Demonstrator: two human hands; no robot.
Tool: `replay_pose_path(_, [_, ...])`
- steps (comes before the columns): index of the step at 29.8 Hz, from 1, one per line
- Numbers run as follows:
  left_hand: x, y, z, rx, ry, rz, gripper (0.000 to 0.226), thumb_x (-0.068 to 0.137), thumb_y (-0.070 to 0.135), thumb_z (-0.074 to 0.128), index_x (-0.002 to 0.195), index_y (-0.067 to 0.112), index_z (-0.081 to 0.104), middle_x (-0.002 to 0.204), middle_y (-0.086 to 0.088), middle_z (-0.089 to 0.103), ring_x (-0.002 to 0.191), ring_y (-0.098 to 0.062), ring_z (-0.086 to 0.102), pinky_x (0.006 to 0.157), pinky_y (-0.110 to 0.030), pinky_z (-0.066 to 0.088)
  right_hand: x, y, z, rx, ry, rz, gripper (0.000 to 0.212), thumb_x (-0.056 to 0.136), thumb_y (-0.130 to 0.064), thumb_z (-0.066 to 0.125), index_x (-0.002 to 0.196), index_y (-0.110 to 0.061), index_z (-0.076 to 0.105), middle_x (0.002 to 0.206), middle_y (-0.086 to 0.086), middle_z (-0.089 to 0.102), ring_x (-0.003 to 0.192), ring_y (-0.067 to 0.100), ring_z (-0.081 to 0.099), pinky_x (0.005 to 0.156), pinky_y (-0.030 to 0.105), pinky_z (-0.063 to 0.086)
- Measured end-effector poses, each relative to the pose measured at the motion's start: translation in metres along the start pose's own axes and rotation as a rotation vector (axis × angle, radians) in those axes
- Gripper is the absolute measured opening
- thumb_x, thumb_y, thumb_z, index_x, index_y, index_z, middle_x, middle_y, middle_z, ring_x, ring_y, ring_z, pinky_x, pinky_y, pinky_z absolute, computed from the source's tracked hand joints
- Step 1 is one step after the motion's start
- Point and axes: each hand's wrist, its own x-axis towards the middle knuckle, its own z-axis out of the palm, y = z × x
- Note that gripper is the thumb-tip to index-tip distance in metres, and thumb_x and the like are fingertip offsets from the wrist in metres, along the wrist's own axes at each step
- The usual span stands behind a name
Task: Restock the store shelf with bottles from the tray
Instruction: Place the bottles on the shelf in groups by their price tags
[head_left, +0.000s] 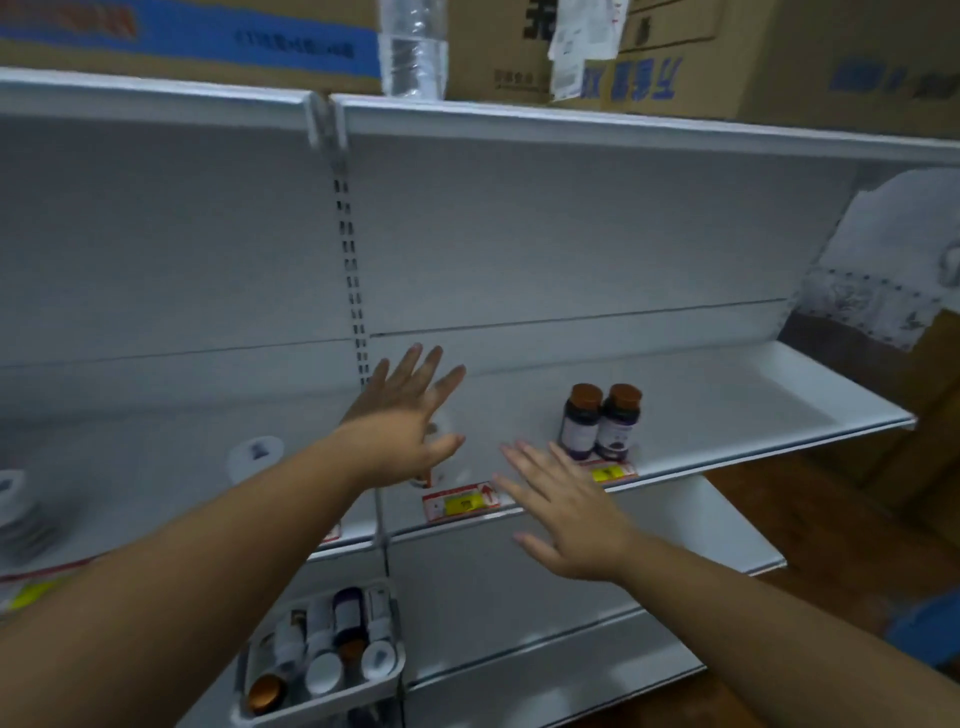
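Observation:
Two dark bottles with brown caps (600, 421) stand side by side near the front edge of the white store shelf (727, 415). My left hand (405, 415) is stretched over the shelf, fingers spread, holding nothing; a white bottle (441, 431) stands partly hidden behind it. My right hand (566, 514) hovers open in front of the shelf edge, just left of the two dark bottles. Below, a white tray (322, 699) holds several bottles, white-capped and brown-capped, lying and standing.
White bottles (254, 452) stand further left on the same shelf. Red and yellow price tags (460, 501) line the shelf edge. Cardboard boxes (675, 57) and a clear plastic bottle (413, 47) sit on the top shelf. A lower shelf (727, 540) juts out beneath.

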Motion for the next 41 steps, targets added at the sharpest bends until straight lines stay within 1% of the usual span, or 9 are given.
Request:
replay_pose_path(6, [-0.07, -0.055, 0.014, -0.117, 0.097, 0.016, 0.071, 0.09, 0.046, 0.047, 0.15, 0.024, 0.015, 0.16, -0.006, 0.011, 0.147, -0.018, 0.0, 0.117, -0.032, 0.001, 0.043, -0.083, 0.031, 0.137, -0.053, -0.234, 0.064, 0.083, -0.044, 0.056, 0.139, -0.017, 0.041, 0.147, 0.013, 0.041, 0.138, 0.031, 0.034, 0.11, 0.055, 0.021])
replay_pose_path(9, [-0.122, -0.07, 0.021, -0.145, 0.22, 0.091, 0.058, 0.084, 0.03, 0.059, 0.136, 0.007, 0.048, 0.142, -0.016, 0.048, 0.137, -0.032, 0.037, 0.11, -0.042, 0.03, 0.057, -0.117, 0.049, 0.22, -0.09, -0.34, 0.056, 0.085, -0.041, 0.056, 0.135, -0.016, 0.048, 0.141, 0.013, 0.049, 0.134, 0.031, 0.04, 0.109, 0.055, 0.03])
replay_pose_path(12, [-0.179, -0.08, 0.049, -0.188, 0.152, 0.148, 0.048, 0.08, 0.029, 0.053, 0.119, 0.002, 0.063, 0.122, -0.018, 0.064, 0.118, -0.033, 0.058, 0.098, -0.042, 0.046, 0.058, -0.145, 0.073, 0.211, -0.1, -0.396, 0.05, 0.085, -0.04, 0.052, 0.129, -0.017, 0.056, 0.135, 0.009, 0.056, 0.131, 0.027, 0.046, 0.11, 0.06, 0.024])
replay_pose_path(18, [-0.251, -0.1, 0.125, -0.271, -0.046, 0.069, 0.053, 0.075, 0.026, 0.069, 0.123, 0.005, 0.061, 0.125, -0.014, 0.064, 0.121, -0.029, 0.057, 0.101, -0.043, 0.044, 0.039, -0.172, 0.12, 0.271, -0.18, -0.385, 0.046, 0.085, -0.038, 0.051, 0.127, -0.019, 0.057, 0.135, 0.009, 0.056, 0.128, 0.027, 0.049, 0.112, 0.049, 0.028])
replay_pose_path(26, [-0.267, -0.154, 0.273, -0.413, -0.191, -0.397, 0.057, 0.083, 0.026, 0.056, 0.138, 0.02, 0.042, 0.138, -0.006, 0.052, 0.123, -0.023, 0.048, 0.101, -0.035, 0.043, 0.049, -0.197, 0.233, 0.498, -0.468, -0.09, 0.057, 0.079, -0.022, 0.065, 0.133, -0.015, 0.049, 0.137, 0.015, 0.053, 0.127, 0.034, 0.05, 0.097, 0.05, 0.048])
replay_pose_path(32, [-0.253, -0.169, 0.367, -0.414, -0.257, -0.56, 0.043, 0.083, 0.029, 0.056, 0.125, 0.019, 0.05, 0.12, -0.007, 0.06, 0.105, -0.026, 0.056, 0.081, -0.035, 0.049, 0.083, -0.195, 0.34, 0.41, -0.647, 0.164, 0.08, 0.088, -0.03, 0.055, 0.149, -0.023, 0.003, 0.16, 0.002, -0.005, 0.147, 0.019, -0.001, 0.117, 0.031, 0.009])
replay_pose_path(34, [-0.25, -0.166, 0.387, -0.331, -0.187, -0.549, 0.039, 0.083, 0.031, 0.056, 0.12, 0.017, 0.056, 0.114, -0.006, 0.062, 0.103, -0.026, 0.056, 0.079, -0.033, 0.049, 0.098, -0.191, 0.362, 0.392, -0.698, 0.19, 0.091, 0.083, -0.029, 0.06, 0.149, -0.02, -0.002, 0.16, 0.003, -0.01, 0.146, 0.019, -0.006, 0.117, 0.032, 0.0])
replay_pose_path(36, [-0.248, -0.163, 0.393, -0.343, -0.117, -0.566, 0.037, 0.075, 0.027, 0.069, 0.109, 0.012, 0.065, 0.102, -0.009, 0.067, 0.094, -0.03, 0.061, 0.071, -0.034, 0.052, 0.111, -0.191, 0.373, 0.39, -0.738, 0.148, 0.097, 0.076, -0.028, 0.066, 0.149, -0.017, 0.002, 0.16, 0.008, -0.006, 0.146, 0.023, 0.0, 0.117, 0.036, 0.001])
replay_pose_path(41, [-0.246, -0.164, 0.391, -0.334, -0.086, -0.522, 0.038, 0.046, 0.019, 0.091, 0.076, 0.006, 0.072, 0.069, -0.012, 0.069, 0.06, -0.03, 0.065, 0.047, -0.029, 0.051, 0.124, -0.192, 0.38, 0.319, -0.662, 0.08, 0.089, 0.068, -0.043, 0.066, 0.143, -0.016, 0.025, 0.154, 0.016, 0.019, 0.134, 0.033, 0.033, 0.108, 0.04, 0.028])
